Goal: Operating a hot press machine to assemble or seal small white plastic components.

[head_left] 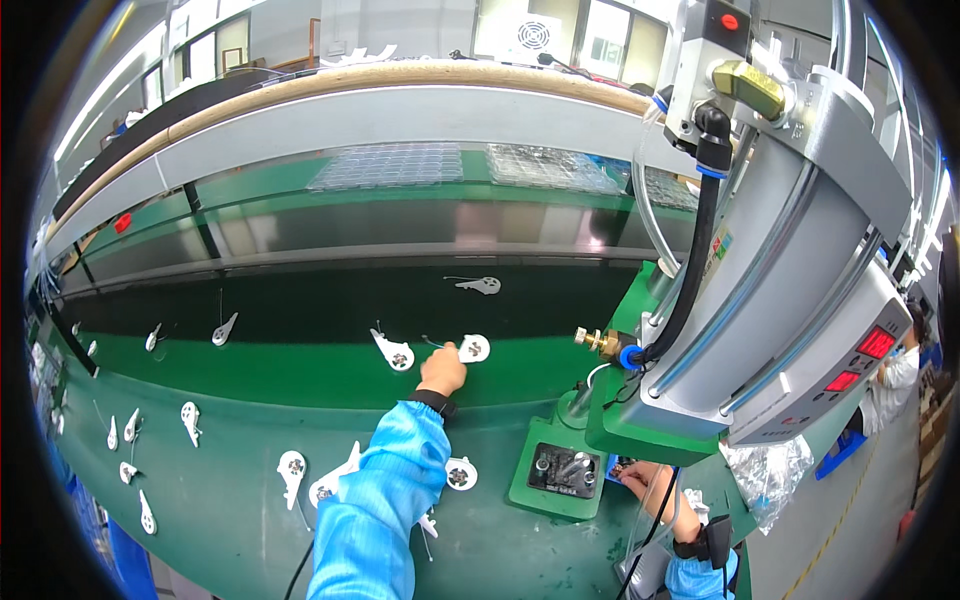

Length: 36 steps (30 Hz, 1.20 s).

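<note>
The left hand (443, 372) pinches the white part (476, 348) on the green surface (300, 372); the right hand (650, 482), well apart, is at the blue tray (612, 464), grip indiscernible. Part presumably light, rigid: grasp its narrow end, avoiding the thin wire (430, 342).

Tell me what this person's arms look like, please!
The left sleeve is bright blue, loose and creased, with a black band at its end. The right sleeve is blue too, with a chunkier black band. The left grip and right grip wear no gloves.
</note>
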Available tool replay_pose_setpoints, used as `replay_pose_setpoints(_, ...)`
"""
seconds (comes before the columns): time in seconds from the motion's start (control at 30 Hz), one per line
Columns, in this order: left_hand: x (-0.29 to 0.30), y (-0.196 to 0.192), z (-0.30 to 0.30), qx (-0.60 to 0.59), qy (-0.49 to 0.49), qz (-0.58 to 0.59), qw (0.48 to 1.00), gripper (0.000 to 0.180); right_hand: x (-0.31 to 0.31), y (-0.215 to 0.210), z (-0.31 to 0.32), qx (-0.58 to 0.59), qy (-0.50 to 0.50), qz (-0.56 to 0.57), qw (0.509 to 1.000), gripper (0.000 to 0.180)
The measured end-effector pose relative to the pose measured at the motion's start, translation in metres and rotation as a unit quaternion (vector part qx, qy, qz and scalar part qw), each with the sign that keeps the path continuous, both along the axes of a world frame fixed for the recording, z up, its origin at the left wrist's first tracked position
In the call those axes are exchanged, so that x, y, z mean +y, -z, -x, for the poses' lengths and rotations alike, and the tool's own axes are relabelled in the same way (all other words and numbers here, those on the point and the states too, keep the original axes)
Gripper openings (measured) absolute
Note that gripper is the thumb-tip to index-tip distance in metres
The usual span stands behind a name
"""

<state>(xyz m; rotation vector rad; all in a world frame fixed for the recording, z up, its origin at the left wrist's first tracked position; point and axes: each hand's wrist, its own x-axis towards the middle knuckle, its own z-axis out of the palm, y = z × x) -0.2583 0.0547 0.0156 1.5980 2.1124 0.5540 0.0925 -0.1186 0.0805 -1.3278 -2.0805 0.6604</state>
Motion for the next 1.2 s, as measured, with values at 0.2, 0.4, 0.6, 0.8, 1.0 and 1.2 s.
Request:
replay_pose_setpoints(0.2,-0.087,-0.083,-0.034,-0.258,0.224,-0.155,0.927,0.026,0.001,0.009,-0.003,-0.013,0.025,0.012,1.0,0.009)
replay_pose_setpoints(0.4,-0.163,-0.12,-0.067,-0.206,0.337,-0.169,0.903,0.019,-0.001,0.01,-0.007,-0.044,-0.015,-0.056,0.997,0.011)
replay_pose_setpoints(0.6,-0.168,-0.097,-0.084,-0.152,0.33,-0.24,0.9,0.022,-0.01,0.003,-0.002,-0.052,0.035,0.017,0.998,0.013)
replay_pose_setpoints(0.8,-0.167,-0.106,-0.084,-0.174,0.286,-0.213,0.918,0.024,-0.009,0.006,-0.006,-0.057,0.056,0.021,0.997,0.013)
replay_pose_setpoints(1.0,-0.162,-0.112,-0.085,-0.131,0.32,-0.186,0.92,0.021,-0.008,0.001,0.0,-0.045,0.051,0.032,0.997,0.014)
replay_pose_setpoints(1.2,-0.154,-0.116,-0.081,-0.081,0.338,-0.194,0.917,0.022,-0.01,0.002,-0.002,-0.025,0.036,0.041,0.998,0.014)
